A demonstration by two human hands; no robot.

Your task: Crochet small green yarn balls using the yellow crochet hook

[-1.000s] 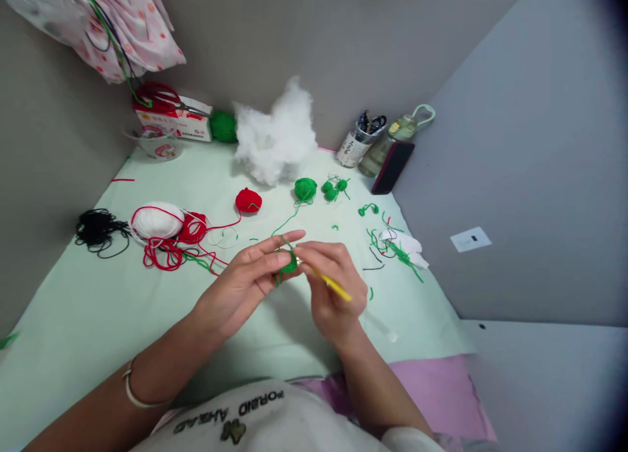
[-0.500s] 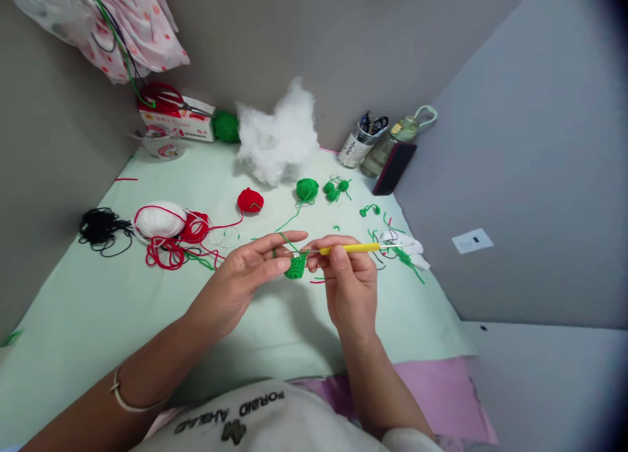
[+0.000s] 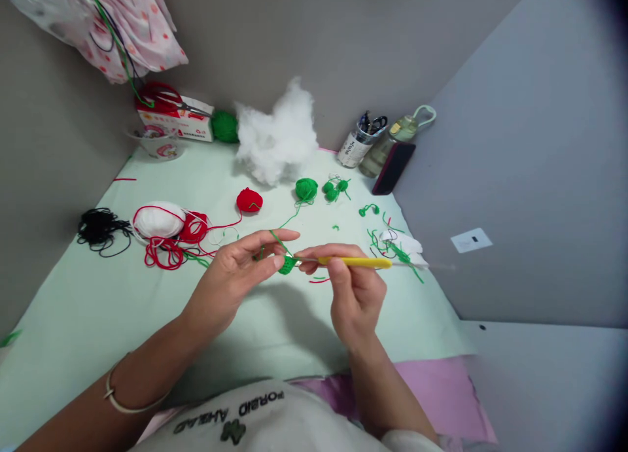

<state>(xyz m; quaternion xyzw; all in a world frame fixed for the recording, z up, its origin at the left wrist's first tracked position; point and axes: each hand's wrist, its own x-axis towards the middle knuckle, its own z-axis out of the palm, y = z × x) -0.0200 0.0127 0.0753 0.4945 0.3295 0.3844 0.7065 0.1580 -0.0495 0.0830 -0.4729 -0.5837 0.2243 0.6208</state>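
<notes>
Between the thumb and fingers of my left hand (image 3: 228,275) is a small green crochet piece (image 3: 286,264). Green yarn loops over the raised left index finger and trails back to a green yarn ball (image 3: 306,190). My right hand (image 3: 357,292) is closed around the yellow handle of a crochet hook (image 3: 358,262). The hook's thin metal tip meets the top edge of the crochet piece, and right fingertips are close to that edge. The exact loop on the hook is too small to make out.
Left lie black yarn (image 3: 101,228), a white yarn ball (image 3: 159,220) with red strands, and a red ball (image 3: 249,201). Behind are white stuffing (image 3: 277,135), scissors (image 3: 164,95) on a box, a pen cup (image 3: 354,148), a bottle (image 3: 377,157) and a phone (image 3: 394,169). Yarn scraps (image 3: 402,252) lie right.
The crochet piece has shifted slightly left and tilted, now more covered by my fingers. My right hand has lowered and turned a little, bringing the hook handle lower.
</notes>
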